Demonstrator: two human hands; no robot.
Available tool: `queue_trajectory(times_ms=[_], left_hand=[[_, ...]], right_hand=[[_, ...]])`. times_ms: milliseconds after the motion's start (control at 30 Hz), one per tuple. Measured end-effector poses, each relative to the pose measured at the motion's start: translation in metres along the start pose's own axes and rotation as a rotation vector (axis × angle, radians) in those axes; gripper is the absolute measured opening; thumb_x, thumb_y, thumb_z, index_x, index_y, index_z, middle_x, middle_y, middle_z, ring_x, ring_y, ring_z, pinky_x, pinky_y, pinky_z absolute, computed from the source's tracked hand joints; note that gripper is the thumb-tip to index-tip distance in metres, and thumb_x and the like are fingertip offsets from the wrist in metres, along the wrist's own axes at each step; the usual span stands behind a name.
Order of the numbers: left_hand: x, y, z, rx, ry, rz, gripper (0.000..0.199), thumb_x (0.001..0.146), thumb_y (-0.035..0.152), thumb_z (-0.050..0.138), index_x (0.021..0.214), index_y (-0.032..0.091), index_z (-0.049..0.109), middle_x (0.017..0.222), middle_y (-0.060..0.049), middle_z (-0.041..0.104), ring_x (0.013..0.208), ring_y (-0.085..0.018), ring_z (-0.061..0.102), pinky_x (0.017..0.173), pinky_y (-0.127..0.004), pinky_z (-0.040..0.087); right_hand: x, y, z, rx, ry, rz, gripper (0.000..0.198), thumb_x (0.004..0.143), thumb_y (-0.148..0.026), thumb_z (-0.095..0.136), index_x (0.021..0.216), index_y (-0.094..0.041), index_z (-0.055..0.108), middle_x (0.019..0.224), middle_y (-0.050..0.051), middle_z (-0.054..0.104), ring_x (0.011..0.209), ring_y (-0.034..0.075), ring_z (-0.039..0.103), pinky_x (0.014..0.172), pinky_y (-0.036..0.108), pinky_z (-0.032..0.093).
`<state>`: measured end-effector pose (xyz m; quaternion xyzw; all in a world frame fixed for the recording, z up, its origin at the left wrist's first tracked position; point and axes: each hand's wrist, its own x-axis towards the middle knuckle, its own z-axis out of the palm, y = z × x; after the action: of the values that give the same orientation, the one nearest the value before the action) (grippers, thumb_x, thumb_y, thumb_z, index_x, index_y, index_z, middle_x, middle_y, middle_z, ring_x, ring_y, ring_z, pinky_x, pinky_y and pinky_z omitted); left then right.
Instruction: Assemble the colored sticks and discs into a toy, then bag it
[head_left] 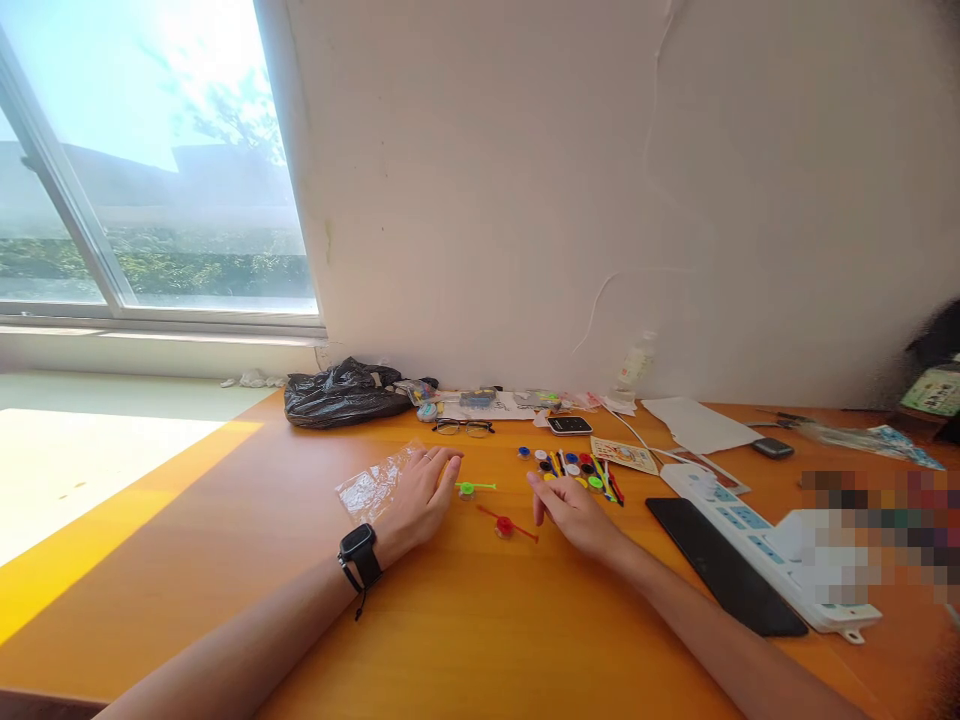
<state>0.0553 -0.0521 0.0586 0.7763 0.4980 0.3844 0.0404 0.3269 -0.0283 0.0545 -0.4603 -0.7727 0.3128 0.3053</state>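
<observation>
My left hand (421,488) rests palm down, its fingers stretched forward, partly over a clear plastic bag (371,488). On that wrist is a black watch. Just right of its fingers stands a small green spinner toy (466,490) with a thin bar across its top. A red spinner toy (505,525) stands between my hands, its bar slanting. My right hand (574,508) is beside it, fingers loosely curled and their tips apart, with nothing visible in them. Behind that hand lie several coloured round caps (572,459) and thin sticks (611,480).
A black plastic bag (345,393), glasses (463,428) and a small dark device (570,426) lie toward the wall. At the right are a printed card (624,454), a black phone (720,565), a white power strip (772,545) and a white paper sheet (701,422).
</observation>
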Motion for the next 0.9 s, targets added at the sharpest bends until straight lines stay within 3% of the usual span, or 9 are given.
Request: queue_trajectory(times_ms=[200,433,633,800,900], left_hand=[[-0.0022,-0.0041,0.001,0.012,-0.108,0.078,0.031,0.105,0.025,0.037,0.106,0.021,0.068,0.103,-0.01,0.072,0.103,-0.029,0.06,0.095,-0.047,0.048],[-0.002,-0.0007,0.0013,0.047,-0.221,0.094,0.031,0.105,0.024,0.039,0.1,0.022,0.069,0.091,-0.009,0.07,0.098,-0.028,0.063,0.091,-0.045,0.049],[-0.002,0.0035,-0.0022,-0.018,-0.207,0.069,0.034,0.107,0.031,0.037,0.107,0.021,0.069,0.102,-0.011,0.072,0.098,-0.027,0.064,0.09,-0.043,0.05],[-0.0014,0.0056,-0.0052,-0.015,-0.092,-0.006,0.038,0.108,0.033,0.034,0.115,0.019,0.068,0.106,-0.013,0.072,0.107,-0.03,0.061,0.093,-0.044,0.05],[-0.001,0.0057,-0.0059,-0.013,-0.14,-0.018,0.039,0.109,0.034,0.033,0.11,0.019,0.069,0.106,-0.013,0.073,0.108,-0.031,0.062,0.094,-0.046,0.05]], right_hand=[[0.0013,0.0007,-0.0005,0.051,0.041,-0.007,0.073,0.102,-0.068,0.036,0.057,-0.019,0.067,0.055,0.002,0.052,0.057,0.017,0.05,0.065,0.032,0.038],[0.0009,-0.0019,-0.0018,0.053,0.058,0.001,0.073,0.102,-0.068,0.037,0.058,-0.019,0.068,0.054,0.002,0.051,0.056,0.018,0.05,0.063,0.032,0.037],[0.0012,-0.0011,-0.002,0.061,0.084,0.013,0.072,0.101,-0.068,0.038,0.058,-0.019,0.068,0.054,0.002,0.051,0.057,0.018,0.05,0.061,0.032,0.036],[0.0014,-0.002,-0.0028,0.061,0.087,0.008,0.072,0.101,-0.068,0.038,0.059,-0.017,0.068,0.054,0.001,0.049,0.055,0.016,0.047,0.06,0.031,0.034],[0.001,-0.0022,-0.0031,0.063,0.083,0.004,0.072,0.102,-0.067,0.038,0.059,-0.017,0.068,0.054,0.001,0.047,0.054,0.016,0.045,0.06,0.031,0.033]])
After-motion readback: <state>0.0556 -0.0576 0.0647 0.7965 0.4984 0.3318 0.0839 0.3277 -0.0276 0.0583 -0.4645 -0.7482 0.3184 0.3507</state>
